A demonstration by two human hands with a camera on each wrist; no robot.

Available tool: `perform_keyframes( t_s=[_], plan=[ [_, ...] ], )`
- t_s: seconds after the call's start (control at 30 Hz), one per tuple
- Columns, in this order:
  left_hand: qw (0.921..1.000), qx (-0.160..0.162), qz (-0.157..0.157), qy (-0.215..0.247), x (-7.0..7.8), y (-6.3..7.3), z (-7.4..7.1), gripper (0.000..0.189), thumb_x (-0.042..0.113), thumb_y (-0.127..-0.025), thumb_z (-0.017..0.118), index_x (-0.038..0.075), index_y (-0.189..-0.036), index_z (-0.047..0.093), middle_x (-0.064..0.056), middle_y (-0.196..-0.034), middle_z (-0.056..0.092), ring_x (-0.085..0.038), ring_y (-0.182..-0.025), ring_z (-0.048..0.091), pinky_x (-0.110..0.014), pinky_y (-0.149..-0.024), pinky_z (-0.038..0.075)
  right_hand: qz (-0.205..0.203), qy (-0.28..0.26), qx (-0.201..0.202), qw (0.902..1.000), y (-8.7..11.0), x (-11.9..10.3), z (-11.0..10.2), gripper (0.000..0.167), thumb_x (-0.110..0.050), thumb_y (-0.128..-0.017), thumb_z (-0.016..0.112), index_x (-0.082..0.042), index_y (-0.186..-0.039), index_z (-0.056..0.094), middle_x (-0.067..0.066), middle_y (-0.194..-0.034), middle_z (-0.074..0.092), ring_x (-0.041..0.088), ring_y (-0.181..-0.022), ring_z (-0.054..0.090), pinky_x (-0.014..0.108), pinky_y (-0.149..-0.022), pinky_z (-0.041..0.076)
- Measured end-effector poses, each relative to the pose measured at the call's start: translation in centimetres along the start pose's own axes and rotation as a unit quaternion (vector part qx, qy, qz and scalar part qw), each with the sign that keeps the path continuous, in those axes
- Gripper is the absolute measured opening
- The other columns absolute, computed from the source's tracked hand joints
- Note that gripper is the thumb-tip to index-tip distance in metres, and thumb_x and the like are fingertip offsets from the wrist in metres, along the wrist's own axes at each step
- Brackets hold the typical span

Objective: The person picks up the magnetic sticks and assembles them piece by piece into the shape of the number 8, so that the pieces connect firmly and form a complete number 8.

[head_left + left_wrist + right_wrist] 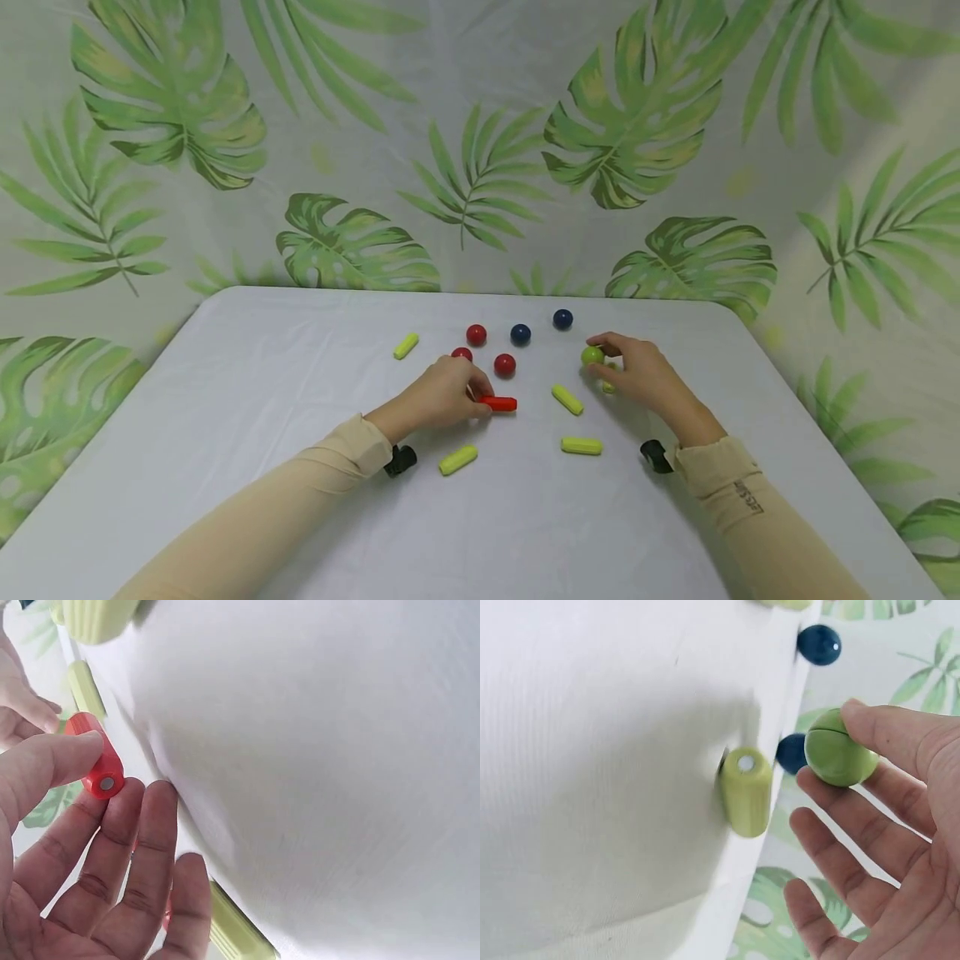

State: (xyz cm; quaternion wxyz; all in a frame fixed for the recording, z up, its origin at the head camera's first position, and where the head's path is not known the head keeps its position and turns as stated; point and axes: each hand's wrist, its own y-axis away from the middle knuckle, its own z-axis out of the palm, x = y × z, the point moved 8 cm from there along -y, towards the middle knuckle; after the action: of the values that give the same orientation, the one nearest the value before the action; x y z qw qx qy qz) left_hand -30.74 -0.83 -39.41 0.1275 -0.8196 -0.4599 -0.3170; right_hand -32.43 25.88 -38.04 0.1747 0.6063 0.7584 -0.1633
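Observation:
My left hand [448, 392] pinches a red rod [502, 404] between thumb and fingertips, low over the middle of the table. In the left wrist view a round metal disc [106, 783] shows at the rod's near end. My right hand [641, 367] holds a green ball [592, 356] between thumb and fingers, and its other fingers spread loosely in the right wrist view. Just beneath that hand stands or lies a yellow-green rod [747, 796], partly covered by the fingers in the head view.
Two red balls [476, 335] [505, 365] and a third, partly hidden red ball [462, 354] lie beyond the left hand. Two dark blue balls [521, 335] [562, 319] sit farther back. More yellow-green rods [567, 399] [581, 446] [458, 459] [406, 346] are scattered on the white-covered table [247, 383].

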Motion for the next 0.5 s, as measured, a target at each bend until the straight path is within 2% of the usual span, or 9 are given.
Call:
perform_keyframes(
  t_s=[0.1, 0.27, 0.5],
  plan=[
    [1.0, 0.003, 0.0, 0.001, -0.2, -0.2, -0.1, 0.013, 0.012, -0.09, 0.086, 0.012, -0.104, 0.083, 0.002, -0.092, 0.078, -0.013, -0.082, 0.068, -0.025, -0.072, 0.056, -0.012, -0.006, 0.0, 0.9999, 0.4, -0.9, 0.0, 0.044, -0.025, -0.104, 0.071, -0.006, -0.143, 0.064, 0.026, -0.135, 0.069, 0.046, -0.128, 0.064, 0.061, -0.101, 0.053],
    [1.0, 0.009, -0.001, -0.001, -0.4, -0.6, -0.4, 0.014, 0.011, -0.09, 0.086, 0.011, -0.104, 0.084, 0.001, -0.092, 0.077, -0.014, -0.084, 0.066, -0.025, -0.074, 0.055, -0.033, -0.007, -0.004, 0.9994, 0.8, -2.2, 0.3, 0.041, -0.026, -0.103, 0.073, -0.006, -0.139, 0.067, 0.021, -0.131, 0.073, 0.043, -0.126, 0.066, 0.062, -0.105, 0.052],
    [0.9999, 0.013, -0.006, -0.005, -0.7, -1.1, -0.4, 0.016, 0.01, -0.09, 0.086, 0.01, -0.105, 0.085, 0.001, -0.093, 0.078, -0.014, -0.084, 0.065, -0.025, -0.075, 0.054, -0.047, -0.006, -0.041, 0.9981, 1.3, -3.7, 1.8, 0.04, -0.026, -0.1, 0.076, -0.009, -0.135, 0.069, 0.013, -0.13, 0.075, 0.038, -0.127, 0.067, 0.063, -0.111, 0.049]
  ],
)
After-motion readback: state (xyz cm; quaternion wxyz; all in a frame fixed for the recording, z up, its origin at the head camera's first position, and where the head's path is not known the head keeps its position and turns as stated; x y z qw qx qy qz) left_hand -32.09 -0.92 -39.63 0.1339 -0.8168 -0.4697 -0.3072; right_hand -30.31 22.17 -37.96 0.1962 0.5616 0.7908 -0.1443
